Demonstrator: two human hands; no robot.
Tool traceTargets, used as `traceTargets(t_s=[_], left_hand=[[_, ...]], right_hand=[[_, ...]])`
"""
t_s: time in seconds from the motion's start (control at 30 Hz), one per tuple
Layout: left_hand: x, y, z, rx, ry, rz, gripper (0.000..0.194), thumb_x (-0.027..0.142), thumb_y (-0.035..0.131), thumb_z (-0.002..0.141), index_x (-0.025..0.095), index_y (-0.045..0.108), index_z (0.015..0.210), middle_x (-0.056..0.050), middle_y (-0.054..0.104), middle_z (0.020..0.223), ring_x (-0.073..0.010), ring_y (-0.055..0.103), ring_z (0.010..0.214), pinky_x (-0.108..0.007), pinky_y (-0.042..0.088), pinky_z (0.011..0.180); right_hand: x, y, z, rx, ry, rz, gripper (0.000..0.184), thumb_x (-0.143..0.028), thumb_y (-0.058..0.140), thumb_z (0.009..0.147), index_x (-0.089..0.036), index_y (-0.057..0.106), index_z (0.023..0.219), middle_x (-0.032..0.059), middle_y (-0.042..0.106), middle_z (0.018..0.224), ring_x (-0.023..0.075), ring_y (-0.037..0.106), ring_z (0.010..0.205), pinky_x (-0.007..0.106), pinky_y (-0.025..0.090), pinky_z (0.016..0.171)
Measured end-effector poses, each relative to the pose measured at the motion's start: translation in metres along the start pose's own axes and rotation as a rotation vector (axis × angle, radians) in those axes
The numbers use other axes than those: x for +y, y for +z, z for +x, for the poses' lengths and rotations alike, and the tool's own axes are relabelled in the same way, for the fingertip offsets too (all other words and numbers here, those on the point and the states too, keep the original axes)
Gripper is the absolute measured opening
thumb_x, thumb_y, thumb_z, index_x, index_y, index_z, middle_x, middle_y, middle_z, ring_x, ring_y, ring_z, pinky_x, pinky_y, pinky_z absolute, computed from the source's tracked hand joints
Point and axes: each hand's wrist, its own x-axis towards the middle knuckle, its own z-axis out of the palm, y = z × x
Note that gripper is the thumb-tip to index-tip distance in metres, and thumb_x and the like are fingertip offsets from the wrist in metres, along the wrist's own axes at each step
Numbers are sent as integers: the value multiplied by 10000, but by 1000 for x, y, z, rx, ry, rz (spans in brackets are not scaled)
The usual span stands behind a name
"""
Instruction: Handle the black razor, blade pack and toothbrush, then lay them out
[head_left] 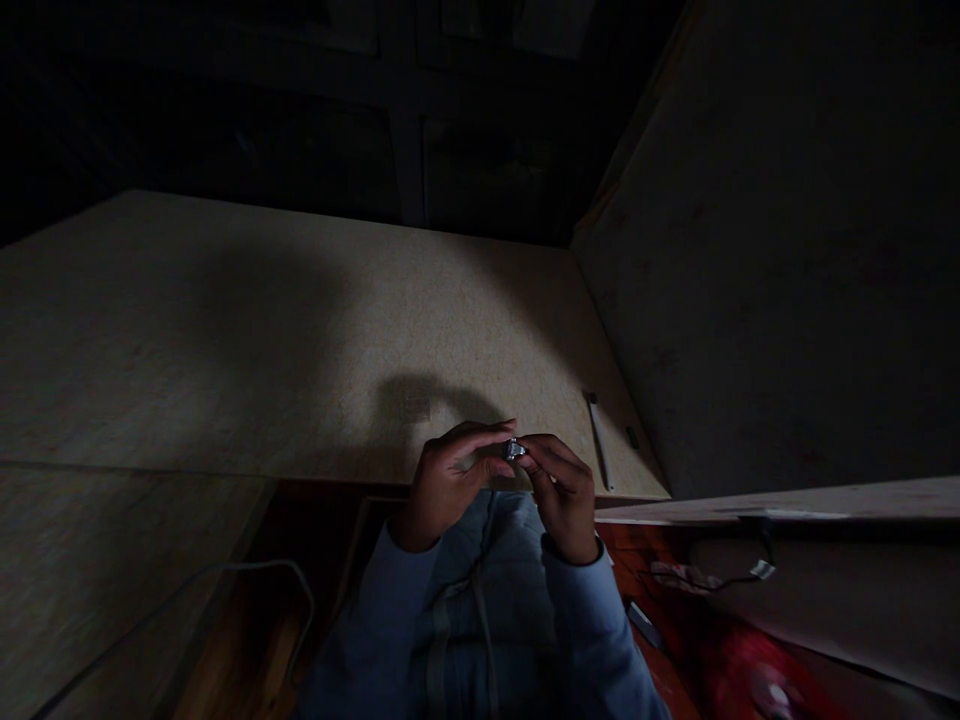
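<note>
A small shiny metallic piece (515, 450), too small and dim to name, is held up between my two hands near the table's front edge. My right hand (562, 490) pinches its right side with thumb and fingertips. From the left, the curved thumb and fingers of my left hand (450, 480) close around it, their tips above and below the piece. Beyond my left hand, a small clear ridged thing (417, 407) lies on the table in shadow. A slim pale pen-like stick (601, 445) with a dark end rests to the right of my right hand.
The speckled beige tabletop (465, 300) meets a dark upright panel (787, 300) at right. Beside the stick lies a small dark item (632, 437). A grey cable (255, 566) hangs at lower left. Something red (765, 665) sits low on the right.
</note>
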Motion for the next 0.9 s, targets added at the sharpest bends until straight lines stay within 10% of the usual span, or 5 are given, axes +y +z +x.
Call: traceTargets(t_s=[0.9], left_hand=[[-5,7,-2,31,0,-24,222,262,726,885,213,744,1101,-100,738,1170,-208,733,1021,-344,629,894]], right_hand=[[-12,-3,3,22,70,-29,175,-239,627,948,-216,798,975,78,749,927,178,715,829,274,565,720]])
